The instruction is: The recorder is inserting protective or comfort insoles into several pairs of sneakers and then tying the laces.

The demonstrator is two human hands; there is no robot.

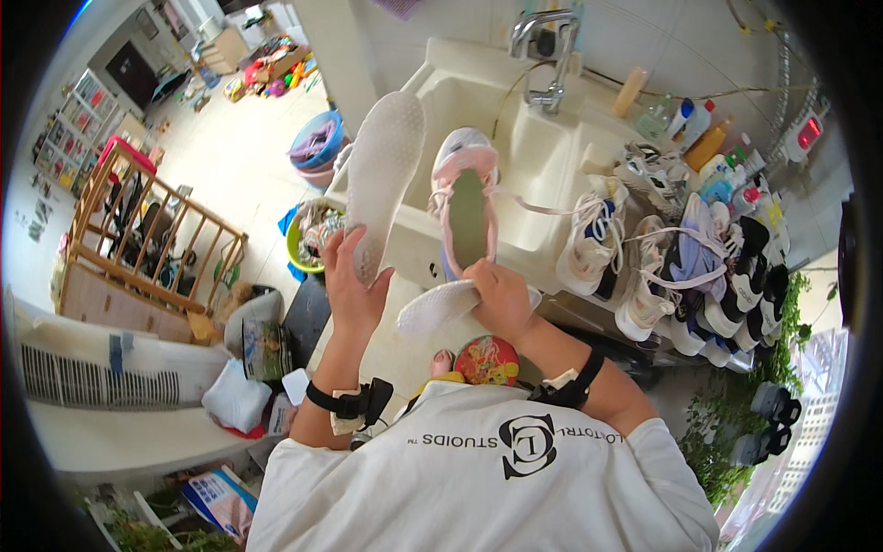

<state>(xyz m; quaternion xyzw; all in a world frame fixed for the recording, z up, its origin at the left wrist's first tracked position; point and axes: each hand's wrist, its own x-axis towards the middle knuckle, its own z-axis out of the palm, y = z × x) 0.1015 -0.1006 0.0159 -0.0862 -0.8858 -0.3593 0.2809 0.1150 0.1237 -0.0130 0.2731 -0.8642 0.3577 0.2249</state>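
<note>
My left hand (355,283) grips the heel end of a long white dimpled insole (386,162), raised upright with its toe end away from me. My right hand (503,297) is closed at the heel of a pink-lined sneaker (447,207), whose toe points toward the sink. A second white insole (436,307) bends out from under that same hand. The sneaker's inside bottom looks green, and one of its pale laces (545,205) trails to the right. The raised insole and the sneaker are apart, side by side above the sink's near edge.
A cream double-basin sink (441,103) with a chrome faucet (548,62) lies ahead. Several sneakers (590,241) crowd its right side, with bottles (707,141) behind them. On the floor to the left are a green basin (298,241), blue basin (321,141) and wooden crib (155,228).
</note>
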